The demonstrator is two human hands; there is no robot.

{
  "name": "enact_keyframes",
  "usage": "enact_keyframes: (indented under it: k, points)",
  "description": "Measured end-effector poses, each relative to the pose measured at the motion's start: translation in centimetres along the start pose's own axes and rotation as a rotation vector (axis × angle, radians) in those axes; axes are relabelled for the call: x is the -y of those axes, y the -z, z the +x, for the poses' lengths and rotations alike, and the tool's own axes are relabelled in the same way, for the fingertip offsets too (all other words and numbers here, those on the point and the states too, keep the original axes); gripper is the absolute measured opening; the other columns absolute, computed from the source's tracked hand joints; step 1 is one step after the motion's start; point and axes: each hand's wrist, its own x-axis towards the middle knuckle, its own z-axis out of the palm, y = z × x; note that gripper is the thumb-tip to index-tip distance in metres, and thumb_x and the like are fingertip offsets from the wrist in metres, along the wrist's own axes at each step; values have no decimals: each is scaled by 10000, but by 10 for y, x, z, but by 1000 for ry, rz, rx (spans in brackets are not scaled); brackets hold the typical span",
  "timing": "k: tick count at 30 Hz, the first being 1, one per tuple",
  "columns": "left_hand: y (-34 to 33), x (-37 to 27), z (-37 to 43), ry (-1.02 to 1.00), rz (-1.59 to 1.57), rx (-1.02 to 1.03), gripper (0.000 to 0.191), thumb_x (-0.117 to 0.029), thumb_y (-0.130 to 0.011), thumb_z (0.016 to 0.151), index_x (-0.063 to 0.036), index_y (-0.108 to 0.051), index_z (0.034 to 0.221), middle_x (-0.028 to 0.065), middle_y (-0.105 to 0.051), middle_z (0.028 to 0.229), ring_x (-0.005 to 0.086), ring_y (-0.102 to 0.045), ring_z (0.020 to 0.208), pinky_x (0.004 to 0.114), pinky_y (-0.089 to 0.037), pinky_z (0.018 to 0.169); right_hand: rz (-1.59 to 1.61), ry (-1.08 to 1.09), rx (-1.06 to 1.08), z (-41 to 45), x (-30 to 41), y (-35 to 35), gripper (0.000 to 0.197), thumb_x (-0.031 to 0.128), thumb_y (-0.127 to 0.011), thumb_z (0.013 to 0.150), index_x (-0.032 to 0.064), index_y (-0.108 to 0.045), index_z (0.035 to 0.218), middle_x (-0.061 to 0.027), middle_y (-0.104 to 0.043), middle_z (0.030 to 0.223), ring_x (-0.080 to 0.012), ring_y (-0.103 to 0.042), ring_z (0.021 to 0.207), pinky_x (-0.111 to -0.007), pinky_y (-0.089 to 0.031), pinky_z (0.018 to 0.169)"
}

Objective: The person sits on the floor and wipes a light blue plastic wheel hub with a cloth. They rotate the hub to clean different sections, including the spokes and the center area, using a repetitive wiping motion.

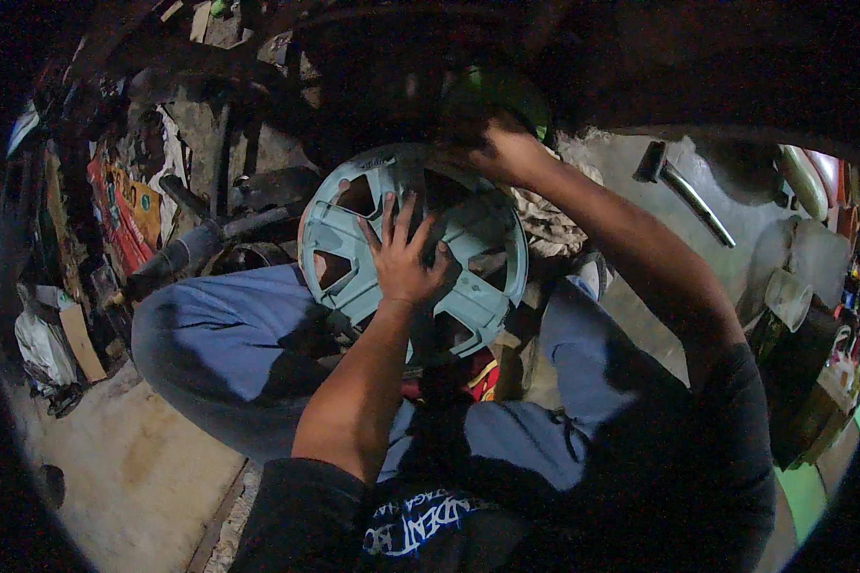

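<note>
A pale grey-blue wheel cover point(464, 289) with broad spokes and openings between them lies face up between my bent knees. My left hand point(408, 258) rests flat near its centre, fingers spread apart. My right hand point(509, 150) is past the far edge of the wheel cover, in deep shadow, close to a dark green round object point(505, 93). The fingers of that hand are bent, but the dark hides whether anything is in them. Under the near rim, a red and yellow item point(484, 378) partly shows.
On the grey floor to the right lies a hammer point(688, 193) with a dark head and metal handle. A crumpled cloth point(552, 222) sits behind the wheel cover. Dark metal tubes point(186, 247) stand at left, and a translucent plastic container point(788, 297) is at right.
</note>
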Motion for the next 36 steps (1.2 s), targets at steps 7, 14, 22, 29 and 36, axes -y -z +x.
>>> enact_keyframes:
  k: [7,14,22,29,36]
  points:
    - [4,-13,8,11,-27,0,468,-282,-640,789,-245,-681,1254,61,-420,1569,340,-247,1525,719,-22,1187,181,-9,409,-149,-68,-22,315,219,-653,891,46,-675,1153,-225,-701,993,-411,-679,926,-502,-545,823]
    - [4,-9,2,20,-11,-8,491,-264,-655,764,-245,-675,1254,57,-426,1562,340,-256,1520,726,-38,1184,324,-124,156,-202,-26,12,329,193,-667,904,14,-661,1179,-213,-671,1107,-362,-655,1034,-433,-510,907]
    - [4,-5,1,23,13,-21,484,-262,-659,764,-213,-681,1244,61,-425,1558,334,-267,1516,718,-37,1190,309,-71,-144,-101,34,52,304,128,-685,919,5,-676,1196,-173,-671,1106,-333,-653,1045,-410,-504,903]
    - [3,-10,5,21,31,-6,471,-257,-639,772,-181,-691,1234,70,-427,1560,329,-260,1521,705,-31,1197,403,72,-74,-98,13,3,343,181,-616,945,10,-600,1242,-207,-581,1124,-364,-607,1002,-422,-500,858]
    - [5,-13,2,34,36,2,486,-250,-630,781,-232,-674,1265,66,-412,1574,331,-255,1524,692,-29,1204,658,-148,88,-119,39,19,478,51,-667,866,35,-566,1333,-177,-512,1053,-353,-571,916,-429,-488,764]
